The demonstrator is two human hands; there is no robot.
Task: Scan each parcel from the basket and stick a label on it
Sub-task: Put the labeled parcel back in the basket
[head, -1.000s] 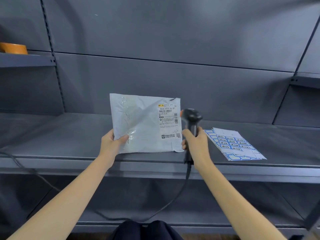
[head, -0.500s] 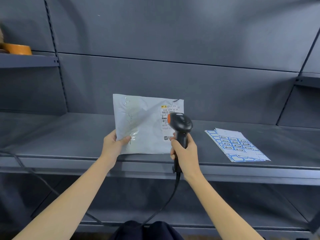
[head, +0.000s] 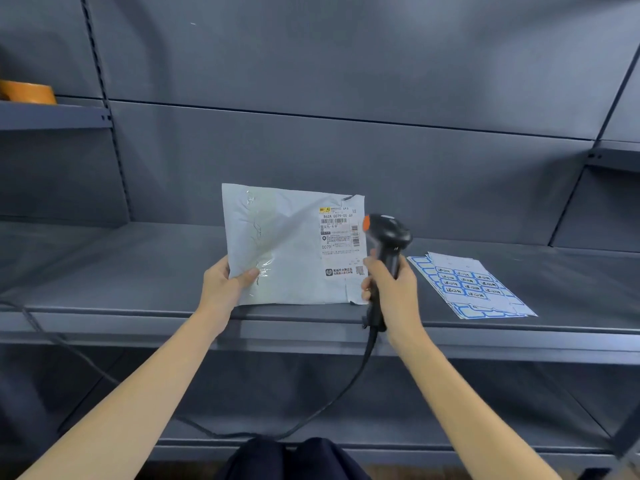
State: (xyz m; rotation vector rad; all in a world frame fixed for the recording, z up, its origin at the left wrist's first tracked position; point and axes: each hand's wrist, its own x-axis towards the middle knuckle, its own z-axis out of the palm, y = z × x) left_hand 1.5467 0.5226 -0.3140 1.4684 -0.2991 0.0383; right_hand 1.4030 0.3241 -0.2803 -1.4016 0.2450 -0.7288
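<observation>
A pale grey plastic mailer parcel [head: 287,244] stands upright over the grey shelf [head: 138,271], its printed shipping label [head: 339,237] facing me at its right side. My left hand [head: 225,285] pinches the parcel's lower left corner, thumb on the front. My right hand [head: 391,289] grips the handle of a black barcode scanner [head: 388,237] with an orange tip, held just right of the shipping label. Sheets of blue-bordered stickers [head: 471,285] lie flat on the shelf to the right. No basket is in view.
The scanner's black cable [head: 339,393] hangs down below the shelf edge and runs off left. A roll of orange tape [head: 27,91] sits on a higher shelf at the far left. Grey back panels close the shelving behind.
The scanner moved from right of the parcel across in front of the shipping label, then back out to the right edge. My left hand kept holding the parcel upright.
</observation>
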